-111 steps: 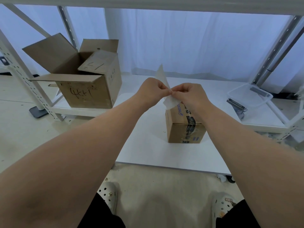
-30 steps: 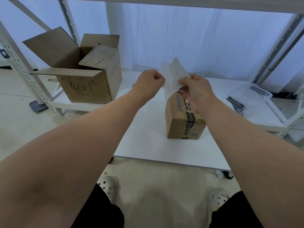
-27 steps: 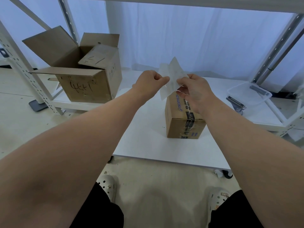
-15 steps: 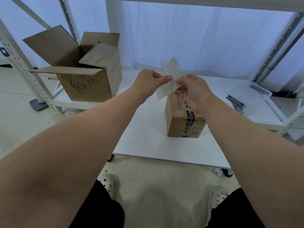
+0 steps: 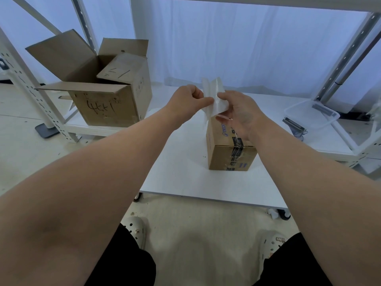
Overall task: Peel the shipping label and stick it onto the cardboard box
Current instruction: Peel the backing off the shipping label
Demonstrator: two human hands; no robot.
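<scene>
A small taped cardboard box (image 5: 231, 155) stands on the white table (image 5: 181, 172). Above its far end I hold a white shipping label sheet (image 5: 215, 98) in the air. My left hand (image 5: 186, 101) pinches one layer at the sheet's left side. My right hand (image 5: 237, 112) pinches the other layer between thumb and fingers. The top of the sheet splits into two separate flaps. The box's far top face is hidden behind my right hand.
A large open cardboard box (image 5: 103, 85) with handwriting sits on a low white shelf at the left. A clear plastic tray (image 5: 311, 116) lies at the right. White rack uprights (image 5: 346, 54) frame both sides. My feet stand below the table's front edge.
The two layers of the sheet have come further apart at the top. Both hands have dropped slightly and closed in towards each other above the box.
</scene>
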